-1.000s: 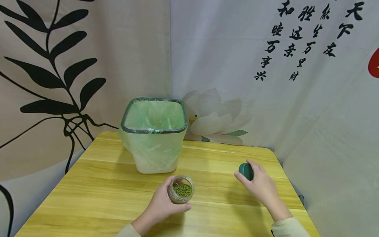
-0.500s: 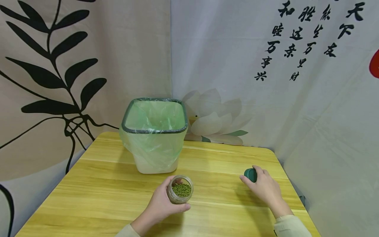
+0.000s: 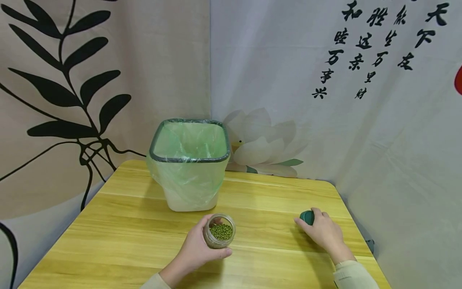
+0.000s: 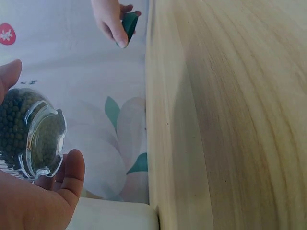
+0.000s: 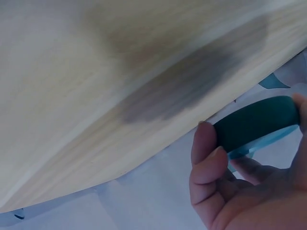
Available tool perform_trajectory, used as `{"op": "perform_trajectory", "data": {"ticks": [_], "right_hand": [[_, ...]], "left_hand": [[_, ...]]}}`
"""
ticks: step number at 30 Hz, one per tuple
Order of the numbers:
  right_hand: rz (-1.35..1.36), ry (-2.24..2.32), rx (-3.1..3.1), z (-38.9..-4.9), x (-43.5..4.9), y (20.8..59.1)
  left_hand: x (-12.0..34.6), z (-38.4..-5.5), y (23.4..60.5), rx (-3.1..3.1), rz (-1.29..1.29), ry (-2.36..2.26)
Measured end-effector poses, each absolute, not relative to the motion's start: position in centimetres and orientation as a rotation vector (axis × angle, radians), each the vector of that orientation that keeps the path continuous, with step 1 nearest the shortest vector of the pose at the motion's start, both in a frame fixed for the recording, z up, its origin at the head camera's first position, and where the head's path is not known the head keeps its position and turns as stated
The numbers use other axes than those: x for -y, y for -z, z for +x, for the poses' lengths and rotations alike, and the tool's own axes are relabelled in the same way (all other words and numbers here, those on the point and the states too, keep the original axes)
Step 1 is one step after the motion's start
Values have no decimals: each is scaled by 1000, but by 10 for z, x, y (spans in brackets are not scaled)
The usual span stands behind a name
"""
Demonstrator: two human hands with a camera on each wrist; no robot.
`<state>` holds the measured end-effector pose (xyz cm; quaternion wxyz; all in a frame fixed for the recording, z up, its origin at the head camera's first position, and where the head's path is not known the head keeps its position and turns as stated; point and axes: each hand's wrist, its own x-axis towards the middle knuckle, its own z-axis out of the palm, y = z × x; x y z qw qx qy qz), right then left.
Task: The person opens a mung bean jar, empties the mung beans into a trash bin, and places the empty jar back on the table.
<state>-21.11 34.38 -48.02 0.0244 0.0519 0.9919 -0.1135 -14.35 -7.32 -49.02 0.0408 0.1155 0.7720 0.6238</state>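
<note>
My left hand [image 3: 200, 245] grips a clear jar [image 3: 219, 230] of green beans [image 3: 221, 232] from its left side, over the front part of the table. The jar has no lid on, and its mouth faces up and toward the head camera. In the left wrist view the base of the jar [image 4: 45, 143] shows between thumb and fingers. Off to the right, my right hand [image 3: 325, 232] pinches a dark green lid [image 3: 307, 217] by its rim. The right wrist view shows this lid [image 5: 259, 123] held above the tabletop, apart from it.
A bin [image 3: 191, 180] lined with a translucent green bag stands at the back left of the wooden table [image 3: 260, 204]. Printed cloth [image 3: 270, 72] hangs behind the table and along its sides.
My right hand has moved right and a little toward me, lower, with the lid in its fingers. The left hand and the jar have hardly moved.
</note>
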Motion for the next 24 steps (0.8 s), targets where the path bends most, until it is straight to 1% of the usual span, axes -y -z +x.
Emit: {"op": "perform_trajectory", "data": {"ticks": [24], "right_hand": [[197,293,-3007,-216,-351,497]], "left_hand": [[74,-142,498,-2417,349,-1856]]}}
